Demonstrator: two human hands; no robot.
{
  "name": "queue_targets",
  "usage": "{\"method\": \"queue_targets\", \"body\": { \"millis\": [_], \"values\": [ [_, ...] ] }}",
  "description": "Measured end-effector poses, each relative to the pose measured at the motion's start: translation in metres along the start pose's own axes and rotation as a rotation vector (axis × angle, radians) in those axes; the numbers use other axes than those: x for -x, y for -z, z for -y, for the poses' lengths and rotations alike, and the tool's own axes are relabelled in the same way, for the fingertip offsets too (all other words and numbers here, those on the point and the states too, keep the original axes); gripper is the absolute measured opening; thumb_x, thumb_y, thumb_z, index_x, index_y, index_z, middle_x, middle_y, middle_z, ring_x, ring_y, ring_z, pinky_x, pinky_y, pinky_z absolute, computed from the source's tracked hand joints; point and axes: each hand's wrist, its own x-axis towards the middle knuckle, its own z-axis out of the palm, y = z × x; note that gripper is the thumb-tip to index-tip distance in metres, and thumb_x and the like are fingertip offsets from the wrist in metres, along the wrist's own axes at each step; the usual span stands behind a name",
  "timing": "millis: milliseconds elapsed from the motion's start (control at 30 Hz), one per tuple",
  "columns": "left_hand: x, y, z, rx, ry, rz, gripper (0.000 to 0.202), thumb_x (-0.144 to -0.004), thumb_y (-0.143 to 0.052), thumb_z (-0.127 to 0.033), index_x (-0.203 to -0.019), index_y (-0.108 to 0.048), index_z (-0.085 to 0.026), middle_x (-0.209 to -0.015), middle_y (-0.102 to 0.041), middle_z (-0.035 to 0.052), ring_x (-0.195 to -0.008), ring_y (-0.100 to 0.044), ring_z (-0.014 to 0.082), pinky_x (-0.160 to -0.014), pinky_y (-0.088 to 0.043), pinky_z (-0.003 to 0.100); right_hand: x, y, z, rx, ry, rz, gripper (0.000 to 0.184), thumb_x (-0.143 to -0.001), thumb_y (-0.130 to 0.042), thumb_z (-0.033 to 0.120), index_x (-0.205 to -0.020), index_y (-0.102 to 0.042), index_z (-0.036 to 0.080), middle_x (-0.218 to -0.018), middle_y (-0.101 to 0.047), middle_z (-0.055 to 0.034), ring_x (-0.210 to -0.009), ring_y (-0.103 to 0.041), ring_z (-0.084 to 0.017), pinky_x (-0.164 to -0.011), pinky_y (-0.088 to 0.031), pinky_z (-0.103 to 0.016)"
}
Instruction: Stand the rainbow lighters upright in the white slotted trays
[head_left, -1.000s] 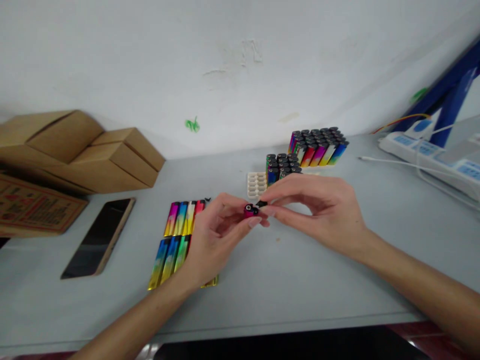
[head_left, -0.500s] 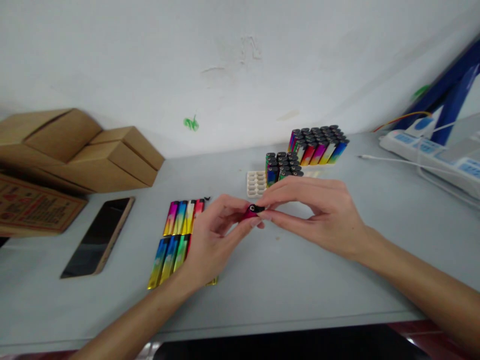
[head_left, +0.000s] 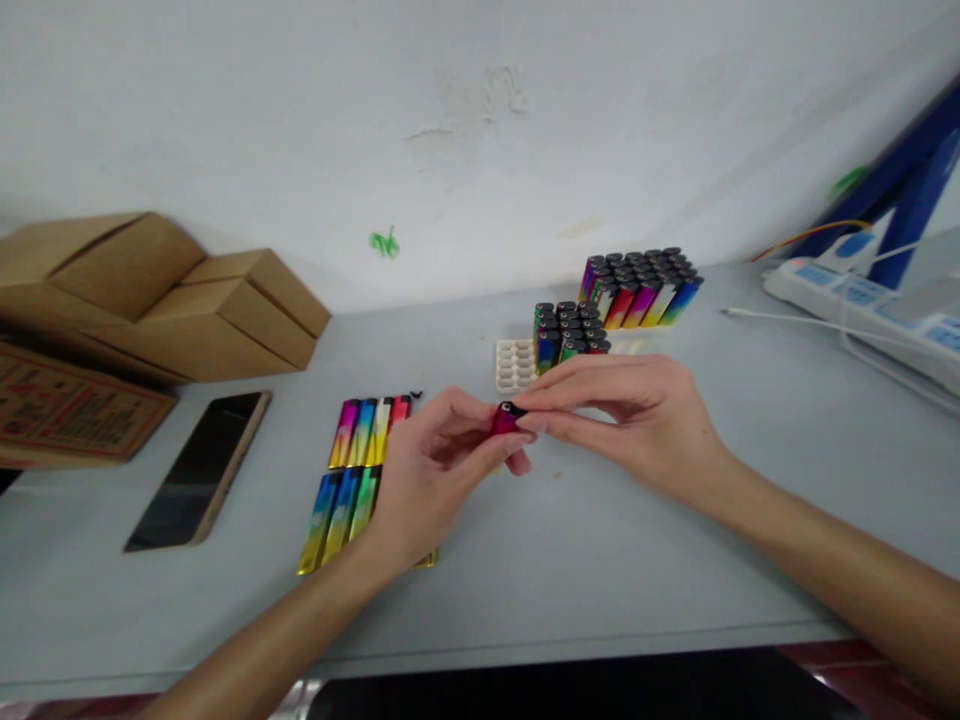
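My left hand is closed around a magenta lighter, whose black top points up and toward me. The thumb and fingertips of my right hand pinch that top from the right; anything small between them is hidden. Left of my hands, colourful metallic lighters lie in two rows, some of them covered by my left hand. Behind my fingers, a white tray with oval pockets carries several upright lighters on its right part.
A fuller block of upright lighters stands near the wall. Cardboard boxes and a phone occupy the left side. At the right are a power strip and a white cable. A small black piece lies beside the flat lighters.
The lighter in my hands has tipped more upright, showing more of its magenta body. My right fingertips have shifted slightly on its black top.
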Motion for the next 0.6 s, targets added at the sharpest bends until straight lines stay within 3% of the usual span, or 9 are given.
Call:
{"method": "queue_targets", "body": {
  "millis": [267, 600],
  "values": [
    [-0.0037, 0.0033, 0.0021, 0.162, 0.078, 0.108, 0.016, -0.098, -0.067, -0.024, -0.09, -0.056, -0.017, -0.086, -0.08, 0.0061, -0.07, -0.076, 0.0163, -0.06, -0.052, 0.022, -0.0011, -0.0028, -0.003, -0.216, -0.15, 0.002, 0.019, -0.087, -0.078, 0.022, -0.105, -0.082, 0.025, -0.099, -0.078, -0.0054, -0.084, -0.073, -0.015, -0.07, -0.061, -0.026],
    [-0.0046, 0.0054, 0.0038, 0.304, 0.138, 0.215, 0.01, -0.101, -0.062, -0.023, -0.094, -0.058, -0.017, -0.086, -0.076, 0.0037, -0.054, -0.068, 0.0114, -0.051, -0.052, 0.022, -0.0031, -0.0049, -0.0092, -0.318, -0.202, -0.045, 0.016, -0.08, -0.083, 0.016, -0.095, -0.084, 0.024, -0.086, -0.076, -0.0014, -0.075, -0.07, -0.011, -0.066, -0.06, -0.022]
  ]
}}
